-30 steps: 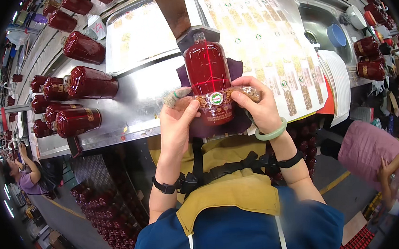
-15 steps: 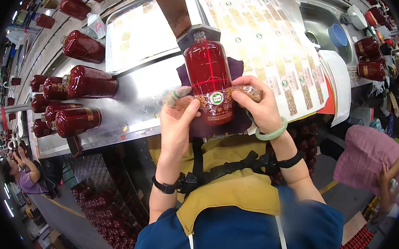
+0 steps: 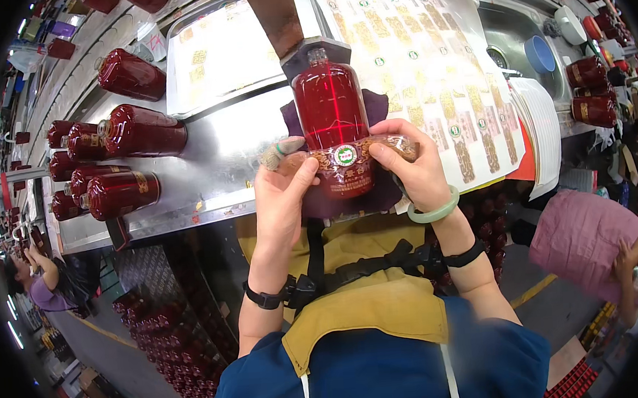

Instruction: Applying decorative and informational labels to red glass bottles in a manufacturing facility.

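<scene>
Red bottle, on dark cloth; label across it, ends held in my left grip and right grip.

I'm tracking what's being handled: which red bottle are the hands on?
The bottle on the purple cloth, between the left hand and right hand; the bottles at left and far right sit apart.

the glass bottle is a deep, glossy red, streaked with brighter red; the label strip on it carries an ornate gold-and-brown pattern around a green-and-white round emblem. the cloth is dark purple, the tabletop silvery, the label sheet white with rows of gold and brown. the apron is mustard yellow, the shirt blue, the bangle pale green.
</scene>
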A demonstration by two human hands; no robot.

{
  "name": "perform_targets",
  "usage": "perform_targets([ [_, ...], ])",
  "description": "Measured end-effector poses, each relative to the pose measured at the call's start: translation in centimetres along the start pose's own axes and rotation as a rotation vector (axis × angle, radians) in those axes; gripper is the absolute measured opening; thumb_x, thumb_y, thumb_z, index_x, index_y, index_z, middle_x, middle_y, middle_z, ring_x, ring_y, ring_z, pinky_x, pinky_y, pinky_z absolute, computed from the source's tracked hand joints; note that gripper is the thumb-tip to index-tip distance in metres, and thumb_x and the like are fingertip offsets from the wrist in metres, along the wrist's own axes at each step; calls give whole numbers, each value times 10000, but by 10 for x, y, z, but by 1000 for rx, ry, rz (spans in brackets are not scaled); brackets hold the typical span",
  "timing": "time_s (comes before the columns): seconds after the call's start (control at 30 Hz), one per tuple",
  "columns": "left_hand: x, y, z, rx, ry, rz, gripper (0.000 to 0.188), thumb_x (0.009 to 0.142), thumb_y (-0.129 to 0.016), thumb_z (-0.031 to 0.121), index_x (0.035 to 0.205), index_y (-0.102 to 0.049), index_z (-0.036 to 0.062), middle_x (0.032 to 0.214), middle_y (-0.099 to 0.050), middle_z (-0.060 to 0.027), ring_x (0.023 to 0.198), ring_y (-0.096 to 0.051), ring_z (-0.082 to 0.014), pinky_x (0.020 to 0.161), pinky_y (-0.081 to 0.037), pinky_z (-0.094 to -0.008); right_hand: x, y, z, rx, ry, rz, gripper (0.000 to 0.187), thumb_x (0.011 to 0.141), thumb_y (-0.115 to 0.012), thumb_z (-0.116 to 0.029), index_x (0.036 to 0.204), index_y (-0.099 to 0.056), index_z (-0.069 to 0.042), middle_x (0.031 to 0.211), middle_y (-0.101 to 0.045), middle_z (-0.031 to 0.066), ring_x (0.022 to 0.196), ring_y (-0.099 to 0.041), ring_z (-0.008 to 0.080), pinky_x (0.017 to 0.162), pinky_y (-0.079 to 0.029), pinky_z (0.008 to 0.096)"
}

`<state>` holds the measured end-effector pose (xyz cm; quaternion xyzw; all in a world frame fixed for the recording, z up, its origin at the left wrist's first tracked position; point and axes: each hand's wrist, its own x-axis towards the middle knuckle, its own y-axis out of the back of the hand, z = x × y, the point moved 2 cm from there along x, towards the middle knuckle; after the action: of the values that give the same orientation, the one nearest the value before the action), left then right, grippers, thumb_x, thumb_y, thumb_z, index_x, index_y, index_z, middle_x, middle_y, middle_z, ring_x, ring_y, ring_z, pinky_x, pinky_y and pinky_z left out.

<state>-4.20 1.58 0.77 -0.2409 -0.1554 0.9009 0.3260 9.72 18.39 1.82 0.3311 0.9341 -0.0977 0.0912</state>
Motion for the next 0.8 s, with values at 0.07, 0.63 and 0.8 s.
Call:
perform_targets([
  [0.07,0,0,0,9,-2,4,353,965,-719,7,1297,-602,32,1055,-683,-50,961,-644,-118,801,-526,-270,-1,0,1,9,1,3,231,963,-747,-114,1154,-675,-6,1043,-719,35,972,-652,85,883,-520,256],
  [0.63,0,0,-1,79,-44,-11,357,976,-714,27,1313,-596,31,1052,-670,-35,940,-628,-96,789,-506,-244,0,7,7,-51,27,54,350,928,-795,-146,1219,-649,-16,1014,-656,7,920,-611,81,841,-507,244],
  [0.8,1,2,-1,90,-69,6,361,965,-723,18,1305,-600,22,1034,-656,-29,935,-615,-100,802,-496,-251,4,39,-7,70,-58,355,450,1008,-660,-127,1411,-509,4,1138,-566,57,1053,-526,109,961,-439,282],
])
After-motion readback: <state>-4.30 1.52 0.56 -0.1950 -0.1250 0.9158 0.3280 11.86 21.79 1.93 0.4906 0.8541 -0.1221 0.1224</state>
